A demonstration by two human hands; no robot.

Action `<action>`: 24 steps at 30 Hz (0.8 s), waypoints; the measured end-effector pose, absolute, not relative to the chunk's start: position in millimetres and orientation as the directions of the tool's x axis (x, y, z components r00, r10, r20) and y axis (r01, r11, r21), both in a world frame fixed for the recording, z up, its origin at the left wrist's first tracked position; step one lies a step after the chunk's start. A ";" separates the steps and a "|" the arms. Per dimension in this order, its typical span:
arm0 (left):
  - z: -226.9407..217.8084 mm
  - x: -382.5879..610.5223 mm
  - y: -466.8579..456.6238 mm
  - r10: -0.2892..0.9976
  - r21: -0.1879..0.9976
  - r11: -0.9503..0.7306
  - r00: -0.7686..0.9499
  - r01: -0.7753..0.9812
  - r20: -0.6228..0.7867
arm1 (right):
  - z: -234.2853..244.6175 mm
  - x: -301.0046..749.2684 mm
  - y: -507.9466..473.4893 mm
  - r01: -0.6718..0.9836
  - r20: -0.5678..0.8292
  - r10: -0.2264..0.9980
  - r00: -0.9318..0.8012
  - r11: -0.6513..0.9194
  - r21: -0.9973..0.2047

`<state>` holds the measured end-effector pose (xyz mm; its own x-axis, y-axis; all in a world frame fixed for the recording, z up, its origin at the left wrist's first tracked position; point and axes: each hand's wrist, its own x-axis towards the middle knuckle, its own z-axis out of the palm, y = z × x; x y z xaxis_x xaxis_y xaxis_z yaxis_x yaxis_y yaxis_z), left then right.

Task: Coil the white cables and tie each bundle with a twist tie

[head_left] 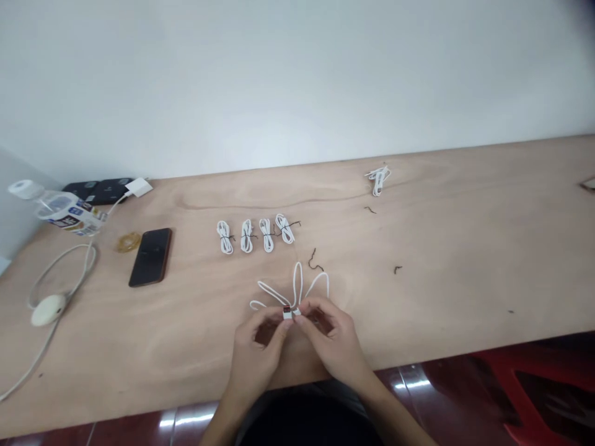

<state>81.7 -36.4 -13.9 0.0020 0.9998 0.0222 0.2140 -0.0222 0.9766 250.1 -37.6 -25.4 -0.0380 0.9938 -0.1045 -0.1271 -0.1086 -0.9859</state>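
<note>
1. Our L hand [255, 342] pinches a USB plug [287, 314]; R hand [338, 339] pinches a white connector [297, 311] just beside it.
2. White cable loops [298, 282] fan out beyond our fingers over the desk [186, 347]; we'd best grip plugs, not cord, & keep loops even w/o kinks.
3. Loose black twist tie [317, 266] lies near loops.
4. Farther out: 4 tied cable bundles [246, 236] in a row, a handy size ref.

White cable [294, 286] partly hidden
</note>
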 end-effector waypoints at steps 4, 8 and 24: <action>-16.1 81.0 -34.8 0.999 0.983 0.034 0.024 0.179 -0.039 | -26.8 248.1 -37.0 -0.142 -0.109 0.994 0.005 -0.107 -0.984; -16.8 80.9 -34.3 0.997 0.984 0.067 0.034 0.164 -0.073 | -26.6 249.0 -34.9 -0.143 -0.115 0.993 -0.009 -0.115 -0.983; -19.9 73.2 -38.2 0.994 0.973 -0.090 0.075 0.210 0.076 | -17.8 255.8 -42.3 -0.043 -0.053 0.989 -0.136 -0.059 -0.997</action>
<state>73.2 -38.2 -19.9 0.0747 0.9943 0.0759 0.2103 -0.0901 0.9735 255.8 -42.3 -17.8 -0.1364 0.9892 -0.0531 -0.0428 -0.0595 -0.9973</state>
